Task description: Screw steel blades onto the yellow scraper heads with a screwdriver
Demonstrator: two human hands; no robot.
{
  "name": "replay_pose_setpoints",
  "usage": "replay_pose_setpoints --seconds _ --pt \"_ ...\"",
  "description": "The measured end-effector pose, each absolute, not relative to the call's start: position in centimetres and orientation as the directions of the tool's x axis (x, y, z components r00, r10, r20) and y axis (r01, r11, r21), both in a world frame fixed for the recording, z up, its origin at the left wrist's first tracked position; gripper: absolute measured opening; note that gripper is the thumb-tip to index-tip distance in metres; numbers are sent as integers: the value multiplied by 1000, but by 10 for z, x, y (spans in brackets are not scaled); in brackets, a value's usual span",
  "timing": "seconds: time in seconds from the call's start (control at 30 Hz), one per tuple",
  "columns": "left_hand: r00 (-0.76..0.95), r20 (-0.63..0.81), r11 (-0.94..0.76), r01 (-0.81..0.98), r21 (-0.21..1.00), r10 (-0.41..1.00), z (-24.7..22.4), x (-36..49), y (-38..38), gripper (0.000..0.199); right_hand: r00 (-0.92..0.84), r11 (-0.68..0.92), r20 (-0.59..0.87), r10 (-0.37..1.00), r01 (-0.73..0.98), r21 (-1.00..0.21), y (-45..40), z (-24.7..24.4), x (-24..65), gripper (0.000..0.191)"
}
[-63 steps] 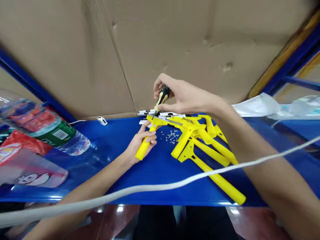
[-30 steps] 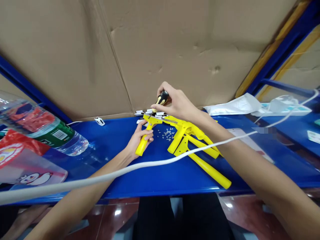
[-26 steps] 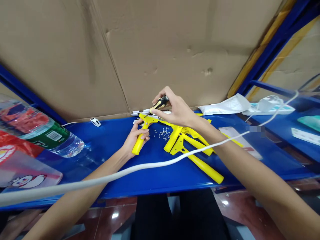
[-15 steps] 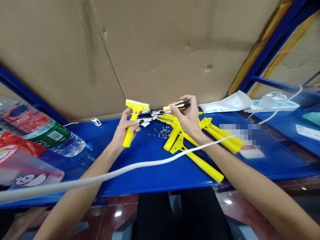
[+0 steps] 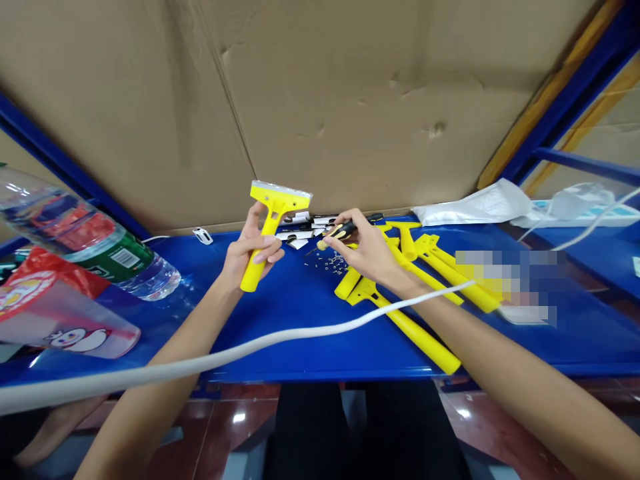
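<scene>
My left hand [image 5: 250,252] is wrapped round the handle of a yellow scraper [image 5: 273,220], held upright with its wide head at the top. In my right hand [image 5: 367,250] is a black and cream screwdriver [image 5: 343,231], its tip end pointing down and left over a scatter of small screws [image 5: 336,262] on the blue table [image 5: 290,340]. Black and white blade pieces [image 5: 300,236] lie behind the screws, against the cardboard. Several more yellow scrapers [image 5: 415,333] rest beside and under my right hand and forearm.
At the left are a water bottle [image 5: 120,257] lying tilted and a plastic cup [image 5: 90,333]. A white cable [image 5: 300,332] crosses in front of my forearms. Cardboard [image 5: 350,100] stands behind the table. A white packet [image 5: 470,205] lies at the back right.
My right hand has lowered, bringing the screwdriver from above the scrapers down to the small screws. The scraper in my left hand has risen slightly. The view has shifted a little.
</scene>
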State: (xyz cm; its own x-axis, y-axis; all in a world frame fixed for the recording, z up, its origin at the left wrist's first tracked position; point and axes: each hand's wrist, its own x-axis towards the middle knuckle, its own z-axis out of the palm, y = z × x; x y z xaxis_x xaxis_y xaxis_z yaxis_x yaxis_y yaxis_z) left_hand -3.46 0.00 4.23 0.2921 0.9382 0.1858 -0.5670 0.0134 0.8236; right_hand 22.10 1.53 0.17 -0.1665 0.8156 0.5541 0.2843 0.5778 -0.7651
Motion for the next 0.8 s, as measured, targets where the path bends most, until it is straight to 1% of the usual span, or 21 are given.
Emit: replay_pose_setpoints --seconds 0.23,0.43,0.53,0.67,0.8 --pt "307 182 28 -571 820 934 40 -33 2 71 -202 557 520 830 320 -766 17 1 221 44" --pt "308 173 43 -586 809 935 39 -33 2 72 -194 555 522 830 360 -750 13 5 221 41" --pt "282 152 48 -596 802 947 39 -32 3 73 -172 569 548 819 370 -735 14 6 222 37" --pt "248 142 37 -600 799 958 37 -32 6 66 -128 592 585 801 320 -740 15 8 225 36" --pt "241 131 53 -631 774 962 31 -31 10 57 -45 608 627 778 306 -733 16 12 229 37"
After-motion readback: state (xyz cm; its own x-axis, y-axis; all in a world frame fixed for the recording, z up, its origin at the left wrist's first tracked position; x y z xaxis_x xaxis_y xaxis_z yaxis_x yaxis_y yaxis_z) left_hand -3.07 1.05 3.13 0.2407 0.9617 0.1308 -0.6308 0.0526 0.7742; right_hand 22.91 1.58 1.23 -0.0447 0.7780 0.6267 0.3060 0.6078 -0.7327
